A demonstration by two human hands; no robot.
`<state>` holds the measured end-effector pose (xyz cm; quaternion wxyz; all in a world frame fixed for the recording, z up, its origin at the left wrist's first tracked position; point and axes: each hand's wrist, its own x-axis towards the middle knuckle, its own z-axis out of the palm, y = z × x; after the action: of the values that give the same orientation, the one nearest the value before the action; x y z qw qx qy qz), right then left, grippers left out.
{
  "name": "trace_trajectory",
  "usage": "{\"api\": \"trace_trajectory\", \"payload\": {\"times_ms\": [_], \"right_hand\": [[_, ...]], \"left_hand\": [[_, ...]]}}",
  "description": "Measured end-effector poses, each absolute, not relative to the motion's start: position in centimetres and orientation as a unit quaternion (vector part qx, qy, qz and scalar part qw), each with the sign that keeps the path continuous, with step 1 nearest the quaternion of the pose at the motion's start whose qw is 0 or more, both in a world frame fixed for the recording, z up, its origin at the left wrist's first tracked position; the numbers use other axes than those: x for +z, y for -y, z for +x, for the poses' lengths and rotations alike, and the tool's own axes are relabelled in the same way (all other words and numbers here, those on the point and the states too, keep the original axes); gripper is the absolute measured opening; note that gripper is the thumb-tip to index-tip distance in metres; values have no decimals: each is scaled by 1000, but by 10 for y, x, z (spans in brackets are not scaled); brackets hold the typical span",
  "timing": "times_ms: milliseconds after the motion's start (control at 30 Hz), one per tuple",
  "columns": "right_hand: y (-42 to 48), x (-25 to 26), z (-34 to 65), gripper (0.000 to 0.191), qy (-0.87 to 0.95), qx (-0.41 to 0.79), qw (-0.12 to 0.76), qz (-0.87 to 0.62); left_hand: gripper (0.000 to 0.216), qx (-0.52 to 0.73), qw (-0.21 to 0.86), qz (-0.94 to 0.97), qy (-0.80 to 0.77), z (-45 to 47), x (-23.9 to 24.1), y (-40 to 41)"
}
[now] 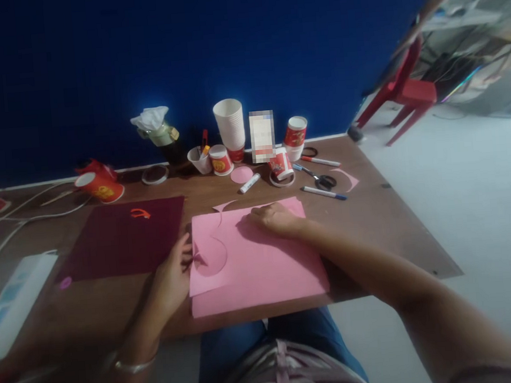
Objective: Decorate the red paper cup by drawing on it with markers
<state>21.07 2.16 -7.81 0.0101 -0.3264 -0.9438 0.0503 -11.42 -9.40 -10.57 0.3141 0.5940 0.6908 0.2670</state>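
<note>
Pink sheets (266, 273): frame centre, long axis left-right. Left hand (172, 276): at left edge, fingers spread. Right hand (276, 219): atop, finger grip unclear.

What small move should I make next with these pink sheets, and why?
I'd probably straighten the pink sheets with your left hand: their edges don't line up at the near left corner, that hand is by their left side, and your right hand, lying on top, could steady them.

You can read no words or numbers here. The yellow marks on your tipped red cup (109, 194) and upright red-and-white cup (221, 166) are too blurred, and the pale upright object (261, 135) is pixelated.
</note>
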Motion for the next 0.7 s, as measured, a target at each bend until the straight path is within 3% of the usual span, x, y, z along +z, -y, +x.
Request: {"api": "trace_trajectory", "payload": {"times_ms": [133,367,500,567,700], "right_hand": [[-15,-81,207,30,945,29,33,-325],[-7,-72,252,30,911,-33,144,-384],[-15,-60,309,29,842,-66,120,-522],[-22,-56,330,27,800,-66,23,-596],[-30,-59,343,27,785,-55,-22,-617]], "left_hand": [[62,231,271,632,-688,-127,-98,86],[36,239,26,742,-626,-113,-26,84],[28,236,65,854,-459,-60,-2,79],[28,231,109,879,-403,-30,0,61],[34,255,170,833,-461,27,-4,-11]]}}
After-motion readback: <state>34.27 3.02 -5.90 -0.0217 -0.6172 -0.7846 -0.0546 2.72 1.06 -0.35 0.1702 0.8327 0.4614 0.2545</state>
